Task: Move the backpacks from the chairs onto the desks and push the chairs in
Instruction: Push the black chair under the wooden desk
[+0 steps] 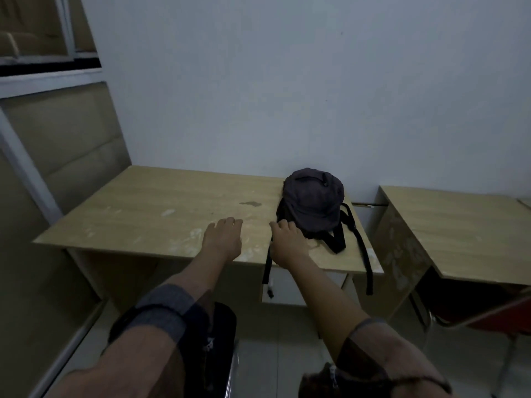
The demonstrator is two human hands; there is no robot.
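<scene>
A dark grey backpack (pixel 313 203) sits upright on the right end of a light wooden desk (pixel 149 216), against the wall, its black straps hanging over the front edge. My right hand (pixel 287 239) rests at the bag's lower left corner with the fingers curled on the fabric. My left hand (pixel 224 238) lies flat on the desk top, holding nothing, a little left of the bag. Below my arms a black chair (pixel 218 340) with a metal frame shows in part.
A second wooden desk (pixel 459 234) stands to the right with a narrow gap between the two. A red chair (pixel 488 314) is tucked under it. A white wall runs behind both desks, and a beige padded panel is at the left.
</scene>
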